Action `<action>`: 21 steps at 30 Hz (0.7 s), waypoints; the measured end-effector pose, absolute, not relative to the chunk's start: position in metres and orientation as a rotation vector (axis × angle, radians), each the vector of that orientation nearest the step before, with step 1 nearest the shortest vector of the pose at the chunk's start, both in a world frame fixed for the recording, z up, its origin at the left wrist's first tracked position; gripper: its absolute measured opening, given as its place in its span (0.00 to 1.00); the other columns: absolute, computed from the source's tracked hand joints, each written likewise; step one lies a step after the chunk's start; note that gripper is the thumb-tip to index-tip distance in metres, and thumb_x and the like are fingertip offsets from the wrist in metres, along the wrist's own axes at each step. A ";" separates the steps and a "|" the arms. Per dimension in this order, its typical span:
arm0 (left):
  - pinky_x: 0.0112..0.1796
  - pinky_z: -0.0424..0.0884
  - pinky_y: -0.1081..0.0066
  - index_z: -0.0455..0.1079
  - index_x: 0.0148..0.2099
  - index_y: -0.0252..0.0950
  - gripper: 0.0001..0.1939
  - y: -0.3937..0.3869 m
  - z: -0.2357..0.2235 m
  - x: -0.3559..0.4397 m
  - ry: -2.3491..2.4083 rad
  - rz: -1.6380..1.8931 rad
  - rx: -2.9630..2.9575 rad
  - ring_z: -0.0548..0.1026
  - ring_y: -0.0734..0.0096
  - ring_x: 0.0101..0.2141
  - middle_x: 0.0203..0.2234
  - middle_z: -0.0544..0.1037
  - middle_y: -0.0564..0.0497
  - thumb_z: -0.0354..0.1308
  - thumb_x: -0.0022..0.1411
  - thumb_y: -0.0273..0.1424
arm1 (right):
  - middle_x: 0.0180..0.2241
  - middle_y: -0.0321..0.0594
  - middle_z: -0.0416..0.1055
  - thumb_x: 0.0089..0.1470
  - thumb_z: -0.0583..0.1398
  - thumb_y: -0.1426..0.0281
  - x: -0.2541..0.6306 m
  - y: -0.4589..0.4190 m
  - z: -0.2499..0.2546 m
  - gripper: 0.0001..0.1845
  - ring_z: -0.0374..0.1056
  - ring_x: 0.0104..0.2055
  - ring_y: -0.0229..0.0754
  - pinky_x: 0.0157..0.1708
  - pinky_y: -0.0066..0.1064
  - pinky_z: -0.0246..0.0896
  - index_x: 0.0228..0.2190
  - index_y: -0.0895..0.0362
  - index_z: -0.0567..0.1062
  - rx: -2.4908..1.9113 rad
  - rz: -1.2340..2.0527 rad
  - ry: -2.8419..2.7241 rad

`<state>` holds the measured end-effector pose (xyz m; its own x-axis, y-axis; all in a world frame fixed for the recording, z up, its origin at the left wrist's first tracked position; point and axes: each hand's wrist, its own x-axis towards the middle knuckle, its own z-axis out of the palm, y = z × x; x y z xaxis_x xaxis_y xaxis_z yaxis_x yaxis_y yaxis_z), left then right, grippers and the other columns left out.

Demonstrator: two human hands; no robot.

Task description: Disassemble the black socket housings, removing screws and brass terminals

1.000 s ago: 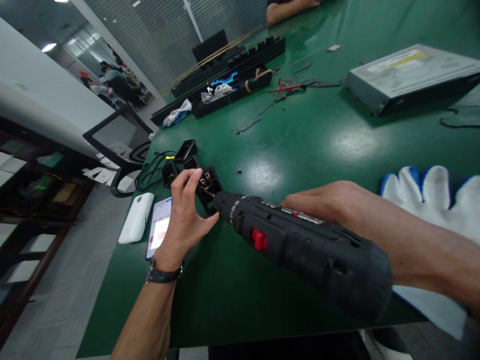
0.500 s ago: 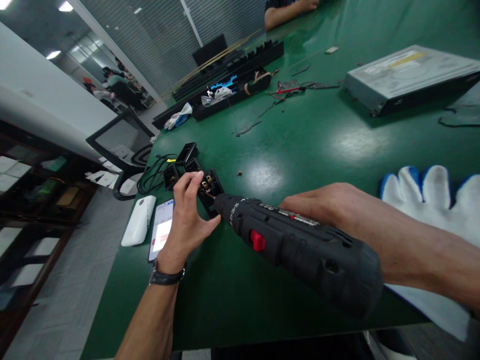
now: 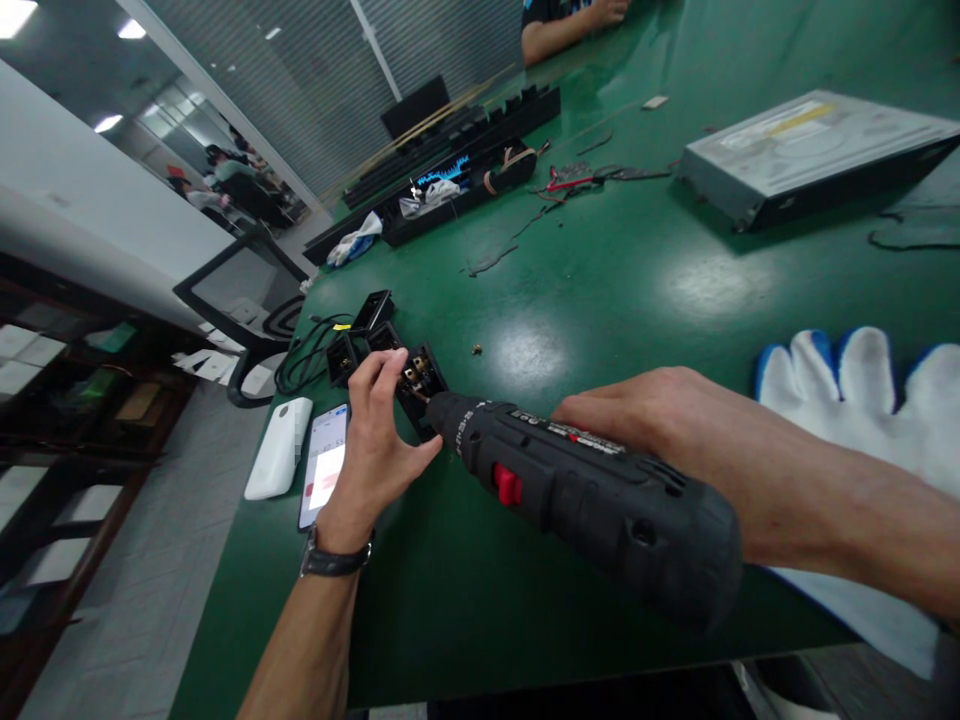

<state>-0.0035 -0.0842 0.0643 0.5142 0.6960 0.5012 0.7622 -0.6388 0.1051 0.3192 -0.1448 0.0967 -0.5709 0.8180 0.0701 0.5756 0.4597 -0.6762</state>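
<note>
My left hand point(image 3: 373, 440) grips a small black plastic housing point(image 3: 421, 382) with brass contacts inside, thumb and fingers closed round its near end on the green table point(image 3: 600, 290). My right hand point(image 3: 637, 412) is wrapped round a black electric screwdriver point(image 3: 585, 490) with a red switch. The tool's tip points into the housing's open face, touching or nearly touching the contacts. Two more black housing pieces point(image 3: 352, 345) lie just behind my left hand.
A phone point(image 3: 322, 470) with a lit screen and a white power bank point(image 3: 279, 460) lie by the left table edge, with a black cable point(image 3: 304, 345) behind. A white-and-blue glove point(image 3: 862, 400) lies right; a grey optical drive point(image 3: 802, 150) far right. Black trays point(image 3: 450, 165) and another person's arm point(image 3: 570, 25) at the back.
Hands, housing and screwdriver hold the same pose. The view has shifted slightly, so everything sits a little lower and further left in the frame.
</note>
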 end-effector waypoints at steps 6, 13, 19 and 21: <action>0.66 0.62 0.45 0.46 0.76 0.45 0.57 -0.084 0.063 -0.003 -1.269 -0.772 -2.616 0.60 0.45 0.67 0.67 0.59 0.39 0.70 0.49 0.22 | 0.24 0.36 0.72 0.47 0.67 0.68 0.319 -0.145 0.098 0.10 0.69 0.25 0.42 0.25 0.31 0.52 0.28 0.52 0.69 -1.186 0.859 -2.339; 0.67 0.62 0.44 0.46 0.76 0.44 0.58 -0.085 0.064 -0.001 -1.285 -0.764 -2.637 0.60 0.46 0.67 0.67 0.58 0.39 0.70 0.48 0.20 | 0.25 0.35 0.73 0.47 0.67 0.67 0.319 -0.144 0.098 0.11 0.69 0.25 0.42 0.24 0.30 0.52 0.27 0.51 0.68 -1.201 0.860 -2.353; 0.66 0.63 0.45 0.45 0.76 0.45 0.57 -0.084 0.064 -0.002 -1.293 -0.761 -2.637 0.60 0.46 0.67 0.67 0.58 0.40 0.70 0.50 0.22 | 0.25 0.36 0.73 0.46 0.68 0.67 0.319 -0.143 0.098 0.12 0.69 0.25 0.41 0.25 0.30 0.52 0.28 0.52 0.69 -1.182 0.861 -2.358; 0.66 0.63 0.44 0.45 0.76 0.46 0.57 -0.084 0.064 -0.002 -1.296 -0.758 -2.637 0.60 0.46 0.67 0.67 0.58 0.40 0.70 0.51 0.23 | 0.25 0.36 0.73 0.46 0.68 0.67 0.319 -0.143 0.099 0.13 0.69 0.25 0.41 0.25 0.30 0.52 0.28 0.52 0.68 -1.179 0.862 -2.362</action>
<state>-0.0017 -0.0841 0.0641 0.5119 0.7134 0.4786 0.7668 -0.6306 0.1196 0.3187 -0.1431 0.0986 -0.5856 0.8091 0.0483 0.5876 0.4648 -0.6623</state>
